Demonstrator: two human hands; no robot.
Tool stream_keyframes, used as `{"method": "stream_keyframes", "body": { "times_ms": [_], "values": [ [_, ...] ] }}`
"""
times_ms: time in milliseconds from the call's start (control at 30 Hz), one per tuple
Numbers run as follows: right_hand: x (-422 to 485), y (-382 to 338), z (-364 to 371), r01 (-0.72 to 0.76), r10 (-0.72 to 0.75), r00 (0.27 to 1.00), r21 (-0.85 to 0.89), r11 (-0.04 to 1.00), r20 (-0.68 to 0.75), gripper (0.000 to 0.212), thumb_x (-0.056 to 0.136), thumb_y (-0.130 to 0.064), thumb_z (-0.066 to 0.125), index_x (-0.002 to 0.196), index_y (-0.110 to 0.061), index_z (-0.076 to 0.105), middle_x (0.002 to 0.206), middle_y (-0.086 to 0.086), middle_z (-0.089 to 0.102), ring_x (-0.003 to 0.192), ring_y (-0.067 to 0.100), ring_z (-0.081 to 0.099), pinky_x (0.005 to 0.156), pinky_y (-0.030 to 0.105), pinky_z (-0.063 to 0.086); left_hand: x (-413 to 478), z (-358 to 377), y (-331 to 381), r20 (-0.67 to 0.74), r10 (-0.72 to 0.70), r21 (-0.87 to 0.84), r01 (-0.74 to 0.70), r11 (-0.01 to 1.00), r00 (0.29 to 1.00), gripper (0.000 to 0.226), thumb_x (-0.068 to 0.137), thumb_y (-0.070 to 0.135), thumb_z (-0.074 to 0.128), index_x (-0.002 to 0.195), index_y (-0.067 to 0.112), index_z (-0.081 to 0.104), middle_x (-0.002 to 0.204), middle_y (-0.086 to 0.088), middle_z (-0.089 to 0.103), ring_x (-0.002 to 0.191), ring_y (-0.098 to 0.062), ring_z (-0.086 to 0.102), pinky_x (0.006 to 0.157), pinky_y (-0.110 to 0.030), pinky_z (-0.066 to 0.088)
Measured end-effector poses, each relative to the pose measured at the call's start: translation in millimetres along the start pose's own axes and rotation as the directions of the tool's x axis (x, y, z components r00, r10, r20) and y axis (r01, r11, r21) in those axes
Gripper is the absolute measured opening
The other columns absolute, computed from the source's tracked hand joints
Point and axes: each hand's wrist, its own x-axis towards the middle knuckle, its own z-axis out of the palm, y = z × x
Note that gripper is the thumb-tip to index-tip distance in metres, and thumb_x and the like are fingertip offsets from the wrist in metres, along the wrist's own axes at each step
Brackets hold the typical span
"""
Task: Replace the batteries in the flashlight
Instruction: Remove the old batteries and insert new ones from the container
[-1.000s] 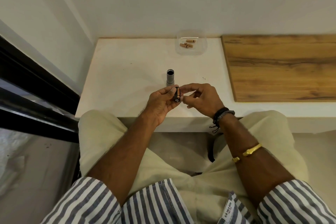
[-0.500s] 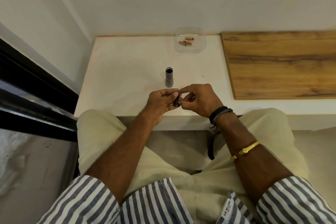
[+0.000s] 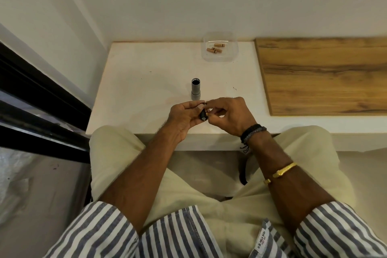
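Tray: clear plastic dish (image 3: 220, 56) at the far edge of the desk, against the wall, right of centre.
Tray contents: three copper-coloured batteries (image 3: 214, 49), two lying touching each other, the third just beyond them; none upright.
Flashlight body: grey tube (image 3: 196, 89) standing upright on the desk, open end up, dark inside; what is in it cannot be told.
Desk: white top (image 3: 146, 81), bare across its left half apart from a few small dark specks.
Wood panel: brown board (image 3: 322, 75) lying flat to the right, its left edge just beside the tray.
Edges: near edge of the desk runs right under the hands and above the knees; left edge drops toward a dark window frame (image 3: 37, 98); far edge meets the white wall.
Open room: wide bare stretch left of the tube, and a clear strip between the tube and the tray.
Left hand: (image 3: 184, 117) curled round a small black battery holder (image 3: 203, 115), gripping it, thumb on top, one end of the holder facing the camera.
Right hand: (image 3: 230, 115) fingertips pinched together at the right side of the holder, touching it; what they pinch is too small to tell.
Holder and hands: held between both hands, over the near edge of the desk, just near of the upright tube and not touching it.
Tray and hands: well apart, the tube standing between them.
Wrists: dark bands on the right wrist, a gold bangle further up that forearm.
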Motion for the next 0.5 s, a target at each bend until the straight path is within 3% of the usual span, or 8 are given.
{"method": "stream_keyframes", "body": {
  "times_ms": [167, 267, 500],
  "values": [
    [-0.3, -0.1, 6.0, 0.029, -0.026, 0.998, 0.051, 0.998, -0.050, 0.019, 0.084, -0.019, 0.071, 0.100, -0.022, 0.081, 0.092, -0.005, 0.076, 0.082, 0.011, 0.068, 0.075, 0.038, 0.061, -0.3, 1.6, -1.6, -0.050, 0.000, -0.112, -0.006, 0.994, 0.999, 0.014, 0.091, 0.003, 0.067, 0.103, 0.005, 0.071, 0.106, -0.012, 0.074, 0.092, -0.029, 0.075, 0.070, -0.032, 0.061],
    [0.7, 2.2, 10.3, -0.066, 0.078, 0.994, 0.153, 0.986, -0.074, 0.012, 0.087, -0.027, 0.076, 0.098, -0.024, 0.081, 0.090, -0.007, 0.075, 0.082, 0.008, 0.067, 0.078, 0.035, 0.060, -0.7, 2.9, -4.3, -0.042, 0.017, -0.147, -0.023, 0.989, 0.999, 0.014, 0.091, 0.003, 0.067, 0.104, 0.006, 0.071, 0.109, -0.015, 0.074, 0.096, -0.030, 0.074, 0.075, -0.034, 0.061],
    [0.7, 13.5, 12.0, -0.292, 0.333, 0.941, 0.357, 0.887, -0.058, 0.008, 0.085, -0.017, 0.079, 0.091, -0.022, 0.080, 0.074, -0.007, 0.076, 0.064, 0.007, 0.074, 0.068, 0.024, 0.063, 3.9, 4.7, -7.8, -0.081, 0.033, -0.140, -0.044, 0.989, 0.996, 0.018, 0.094, 0.001, 0.062, 0.109, 0.006, 0.068, 0.112, -0.020, 0.071, 0.099, -0.034, 0.072, 0.083, -0.043, 0.061]
  ]
}}
